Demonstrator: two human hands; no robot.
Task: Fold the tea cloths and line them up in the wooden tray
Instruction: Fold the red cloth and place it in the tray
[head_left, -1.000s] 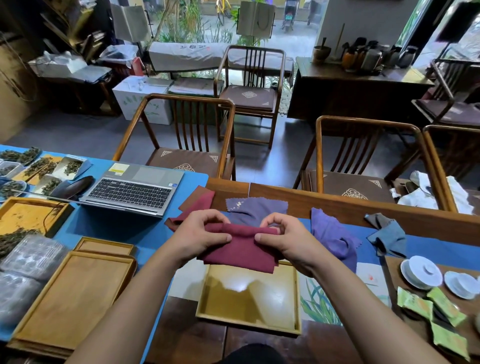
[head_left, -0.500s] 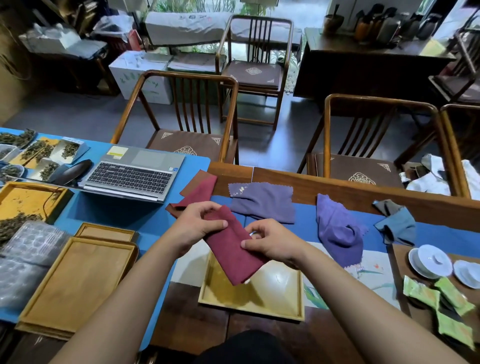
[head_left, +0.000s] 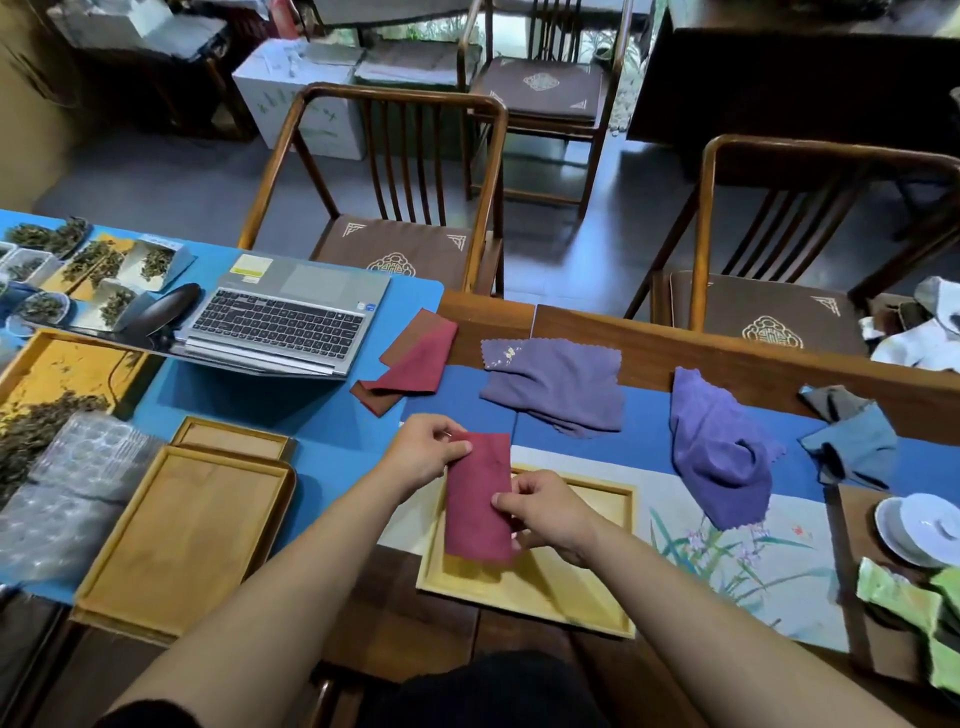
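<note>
At the far left of the tabletop (head_left: 322, 410) sit trays of loose tea leaves (head_left: 88, 260) and an open laptop (head_left: 285, 322), with two empty wooden trays (head_left: 182, 535) stacked in front of them. Just right of the laptop lies a flat red and brown cloth (head_left: 410, 364), not yet folded.

The left hand (head_left: 423, 454) pinches the upper left corner of a dark red cloth (head_left: 478, 499), closed on it between thumb and fingers. A second ago this cloth was held wide across both hands, above the tray; half a second ago it was slanted. Now it is a narrow strip running lengthways and lowered over the left part of the wooden tray (head_left: 587, 587) in front of the person. The right hand (head_left: 545, 514) grips the strip's right edge near the middle, thumb on top and fingers curled under. The lower end seems to touch the tray floor, though the upper end is lifted over the far rim.

That suggests the folding of this cloth is done and it is about to be laid down as the first in the row; the tray holds nothing else.

Further right, a dull purple cloth (head_left: 561, 384), a brighter purple one (head_left: 722, 452) and a grey-blue one (head_left: 847, 436) lie loose and crumpled on the blue runner, well apart from the tray. At the right edge are white lidded cups (head_left: 919, 525) and green packets (head_left: 904, 597).
</note>
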